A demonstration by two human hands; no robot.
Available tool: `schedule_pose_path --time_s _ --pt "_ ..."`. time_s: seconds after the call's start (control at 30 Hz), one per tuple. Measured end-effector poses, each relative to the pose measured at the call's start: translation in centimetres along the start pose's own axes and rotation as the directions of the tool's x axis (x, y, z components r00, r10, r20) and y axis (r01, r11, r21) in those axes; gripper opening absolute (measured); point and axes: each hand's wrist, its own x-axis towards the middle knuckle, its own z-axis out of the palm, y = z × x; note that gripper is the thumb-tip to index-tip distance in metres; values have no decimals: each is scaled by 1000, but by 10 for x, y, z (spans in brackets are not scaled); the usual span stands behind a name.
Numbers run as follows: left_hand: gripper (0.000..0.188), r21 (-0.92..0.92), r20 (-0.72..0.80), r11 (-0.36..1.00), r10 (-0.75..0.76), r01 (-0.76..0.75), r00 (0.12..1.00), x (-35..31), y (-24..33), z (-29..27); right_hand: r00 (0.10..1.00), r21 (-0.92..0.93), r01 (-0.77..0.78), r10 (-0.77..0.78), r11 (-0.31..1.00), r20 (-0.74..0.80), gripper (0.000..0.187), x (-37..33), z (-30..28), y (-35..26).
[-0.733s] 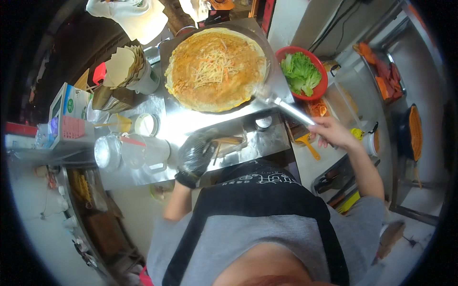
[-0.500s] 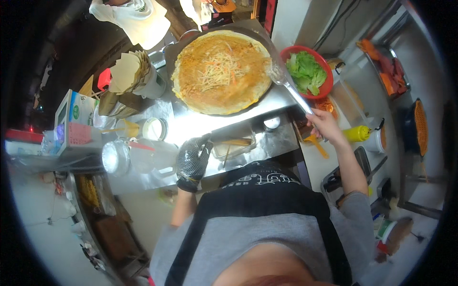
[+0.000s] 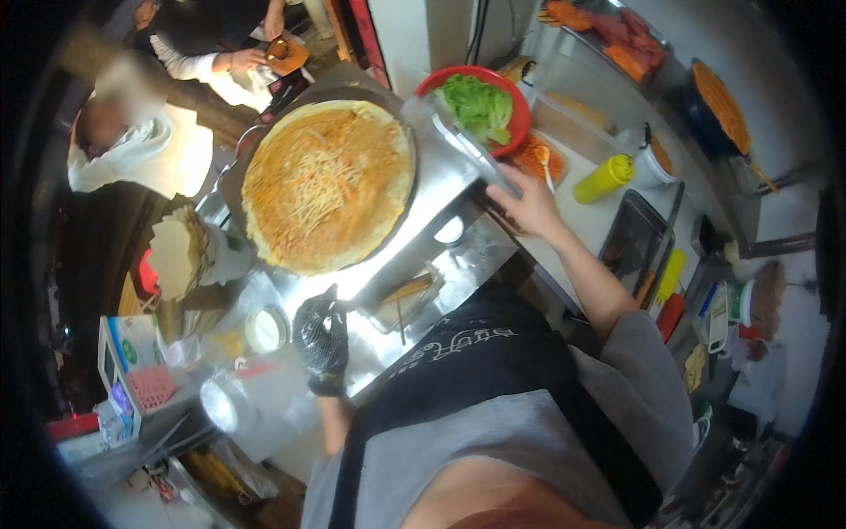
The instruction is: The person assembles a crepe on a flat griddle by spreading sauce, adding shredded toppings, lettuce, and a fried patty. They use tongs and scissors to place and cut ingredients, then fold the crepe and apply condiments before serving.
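A large round pancake (image 3: 361, 216) lies on a dark griddle (image 3: 352, 88), with pale and orange shreds (image 3: 322, 181) heaped on its middle and reddish-brown sauce spread around them. My bare right hand (image 3: 529, 204) is closed on the handle of metal tongs (image 3: 469, 150), smeared by motion; their far end hangs between the pancake and a red bowl of lettuce (image 3: 476, 108). A black textured glove covers my left hand (image 3: 322, 339), just below the pancake's near edge. Its fingers are curled together, and I see nothing held in them.
Paper sleeves (image 3: 181, 251) stand in a container at left, near a clear plastic jug (image 3: 273, 397). A tray of orange shreds (image 3: 539, 160), a yellow-green squeeze bottle (image 3: 604, 179) and a dark tray (image 3: 633, 231) are at right. Two people (image 3: 141, 145) are beyond the griddle.
The view has turned, so the griddle sits further left and lower. My right hand has lifted the tongs off the pancake's edge toward the lettuce bowl. My left fingers have curled.
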Motion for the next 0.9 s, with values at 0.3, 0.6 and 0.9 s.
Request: schedule_pose_path --time_s 0.3,0.6,0.9 --pt "26 -94 -48 990 -109 104 993 22 40 46 972 -508 -233 215 829 -95 46 79 -92 109" --pt "21 94 -18 995 -30 32 999 69 113 86 978 -583 30 98 812 186 48 132 -100 88" --pt "22 92 95 996 -16 7 995 90 144 100 948 -557 211 -30 803 316 38 162 -97 113"
